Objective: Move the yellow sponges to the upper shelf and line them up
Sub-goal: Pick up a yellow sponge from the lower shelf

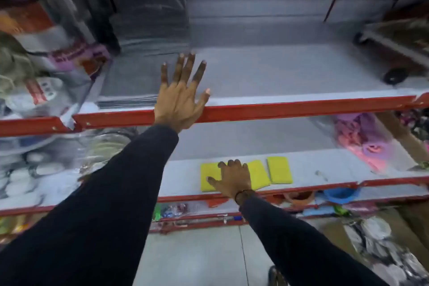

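Note:
Three yellow sponges lie side by side on the lower shelf (325, 165): a left sponge (210, 175), a middle sponge (258, 174) and a right sponge (278, 169). My right hand (233, 177) lies flat over the left and middle sponges, fingers slightly spread, gripping nothing that I can see. My left hand (182, 95) reaches over the red front edge of the upper shelf (290, 109), fingers spread wide, palm down and empty. The grey surface of the upper shelf beyond that hand is bare.
Packaged goods (53, 53) crowd the upper shelf's left end, and a wheeled item (394, 53) stands at its right. Pink and purple items (362, 144) sit at the right of the lower shelf; plastic-wrapped wares (34, 165) are at its left. More shelves with small goods lie below.

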Demonstrator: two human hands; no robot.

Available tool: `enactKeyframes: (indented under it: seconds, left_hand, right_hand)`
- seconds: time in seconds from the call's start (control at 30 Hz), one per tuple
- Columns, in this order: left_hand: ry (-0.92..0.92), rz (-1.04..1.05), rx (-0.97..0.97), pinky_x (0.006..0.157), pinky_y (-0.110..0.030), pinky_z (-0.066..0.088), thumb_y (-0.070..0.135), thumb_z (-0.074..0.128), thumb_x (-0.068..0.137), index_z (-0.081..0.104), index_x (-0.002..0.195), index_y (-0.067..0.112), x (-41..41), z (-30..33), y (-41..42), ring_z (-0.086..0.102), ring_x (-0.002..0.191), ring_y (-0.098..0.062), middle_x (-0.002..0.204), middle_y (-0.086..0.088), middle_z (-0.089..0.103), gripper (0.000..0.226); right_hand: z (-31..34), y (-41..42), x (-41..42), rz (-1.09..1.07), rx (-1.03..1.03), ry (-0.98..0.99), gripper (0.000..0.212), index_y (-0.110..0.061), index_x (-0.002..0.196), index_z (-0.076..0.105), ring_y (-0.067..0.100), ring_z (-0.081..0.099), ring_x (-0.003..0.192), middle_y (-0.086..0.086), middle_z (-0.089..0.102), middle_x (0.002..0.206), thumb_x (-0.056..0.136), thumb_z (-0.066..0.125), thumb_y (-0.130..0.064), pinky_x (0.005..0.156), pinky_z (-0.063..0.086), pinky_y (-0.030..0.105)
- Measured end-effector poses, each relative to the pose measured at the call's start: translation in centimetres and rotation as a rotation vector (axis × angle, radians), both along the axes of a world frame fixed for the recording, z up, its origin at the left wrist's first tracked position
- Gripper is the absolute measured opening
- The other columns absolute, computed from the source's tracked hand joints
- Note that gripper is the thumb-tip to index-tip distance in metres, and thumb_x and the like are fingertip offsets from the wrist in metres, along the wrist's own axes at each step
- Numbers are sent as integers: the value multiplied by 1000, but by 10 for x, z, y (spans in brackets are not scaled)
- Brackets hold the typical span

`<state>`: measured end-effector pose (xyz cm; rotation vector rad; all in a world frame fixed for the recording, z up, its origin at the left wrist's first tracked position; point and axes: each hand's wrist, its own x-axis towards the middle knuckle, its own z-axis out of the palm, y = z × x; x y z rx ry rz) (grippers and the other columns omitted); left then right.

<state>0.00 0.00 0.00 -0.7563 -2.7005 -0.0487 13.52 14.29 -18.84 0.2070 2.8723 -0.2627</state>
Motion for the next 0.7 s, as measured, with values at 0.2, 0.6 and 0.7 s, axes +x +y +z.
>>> enactKeyframes:
  seconds: [0.2,0.6,0.7]
  left_hand:
    - [22,18,26,130,-65,3,69,-7,97,-4,168,31,-15,-4,3,-11,164,-35,178,-9,-12,81]
    - [-20,20,50,132,-62,0,57,5,104,-9,168,29,-8,6,5,-16,164,-31,177,-7,-19,71]
    - [-16,29,68,132,-61,3,53,4,104,-8,168,26,-6,2,2,-15,164,-29,178,-7,-18,70]
  right_hand:
    - [-46,-43,-22,-28,12,-141,94,-21,153,33,43,42,138,23,48,147,81,63,-73,113,32,55]
    - [79,0,28,73,-396,854,58,-12,110,54,34,57,106,13,58,124,59,75,-31,92,53,42]
    - [137,22,20,75,-437,1124,57,-8,113,55,30,55,112,14,56,123,66,77,-34,100,46,32]
